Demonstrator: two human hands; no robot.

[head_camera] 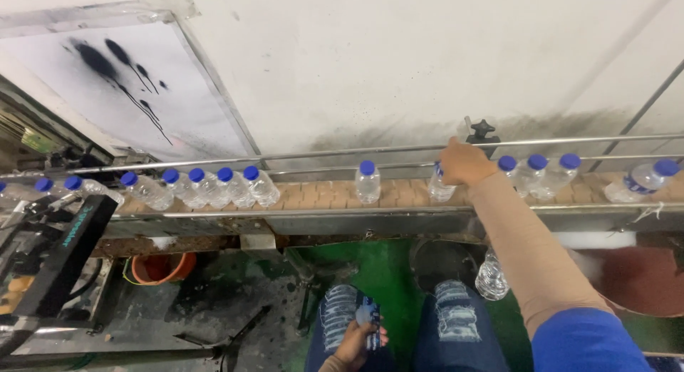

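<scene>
- Row of blue-capped bottles (pixel 206 187) upright on the conveyor (pixel 320 195) at far left, kept in line by the guide rails (pixel 335 155).
- My left hand (pixel 356 340) rests at my lap, fingers curled round a small bottle (pixel 367 315).
- Lone bottle (pixel 368 181) stands mid-belt.
- My right hand (pixel 463 163) reaches over, closed on a belt bottle (pixel 440 189).
- More bottles (pixel 538 174) queue just beside it.

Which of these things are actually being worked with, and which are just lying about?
In use: right hand on a bottle on the belt; left hand holding a blue label; bottle row.

Lying about: orange bucket, loose bottle below.
</scene>
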